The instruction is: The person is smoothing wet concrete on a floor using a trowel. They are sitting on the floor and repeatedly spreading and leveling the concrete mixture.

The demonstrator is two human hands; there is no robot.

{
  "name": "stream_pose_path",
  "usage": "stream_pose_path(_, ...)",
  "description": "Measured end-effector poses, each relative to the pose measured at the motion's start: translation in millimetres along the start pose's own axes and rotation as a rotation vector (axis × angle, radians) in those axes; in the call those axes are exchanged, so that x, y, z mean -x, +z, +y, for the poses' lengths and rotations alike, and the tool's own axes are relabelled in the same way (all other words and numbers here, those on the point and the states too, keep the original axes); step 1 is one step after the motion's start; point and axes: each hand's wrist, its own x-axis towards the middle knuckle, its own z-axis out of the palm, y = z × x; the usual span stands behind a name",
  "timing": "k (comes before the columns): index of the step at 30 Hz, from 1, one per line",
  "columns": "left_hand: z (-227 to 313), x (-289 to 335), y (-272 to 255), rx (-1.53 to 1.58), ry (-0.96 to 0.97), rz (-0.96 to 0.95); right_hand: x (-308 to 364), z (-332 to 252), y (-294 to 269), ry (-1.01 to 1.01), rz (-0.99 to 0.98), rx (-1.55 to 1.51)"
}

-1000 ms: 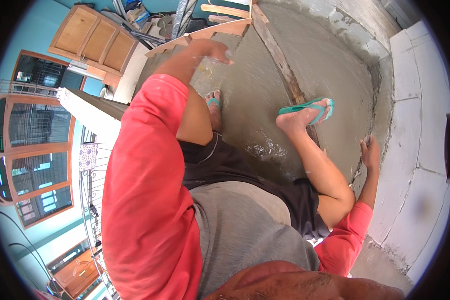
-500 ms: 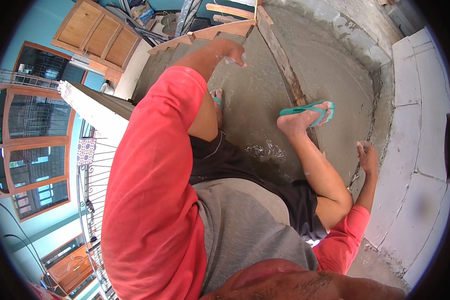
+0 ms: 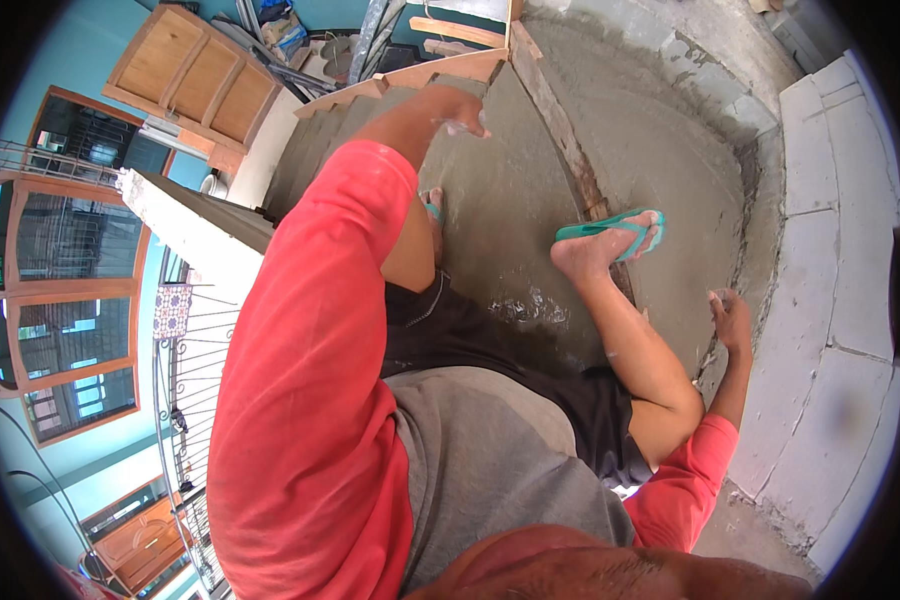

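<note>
My left hand (image 3: 460,110) is stretched far out over the smooth, wet grey cement (image 3: 495,190). Its fingers are curled in, with whitish wet smears on them; whatever they may hold is hidden. On the right, my right hand (image 3: 733,320) hangs beside the pale block wall (image 3: 808,270), fingers loosely curled and nothing visible in them. A green flip-flop (image 3: 610,232) on my right foot rests across a long wooden board (image 3: 560,115) set in the cement. The other flip-flop (image 3: 432,208) shows partly beyond my left knee.
Steps (image 3: 320,140) edged with wooden boards descend at the far left. Behind them lean a wooden panel (image 3: 195,75) and metal lengths (image 3: 378,40). A black railing (image 3: 195,370) runs along the left. Water glistens on the cement (image 3: 528,310) between my legs.
The view has shifted slightly. My left hand has moved a little, still over the cement. My right hand and feet stay in nearly the same places.
</note>
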Motion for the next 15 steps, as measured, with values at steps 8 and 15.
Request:
stream_pose_path(8,-49.2,15.8,-2.2,0.080,-0.161,0.043,4.1,-16.8,-9.6,-0.005,0.007,0.201)
stream_pose_path(15,-74.8,30.9,-4.7,0.395,-0.318,0.023,1.7,5.8,-2.0,-0.171,0.080,0.050)
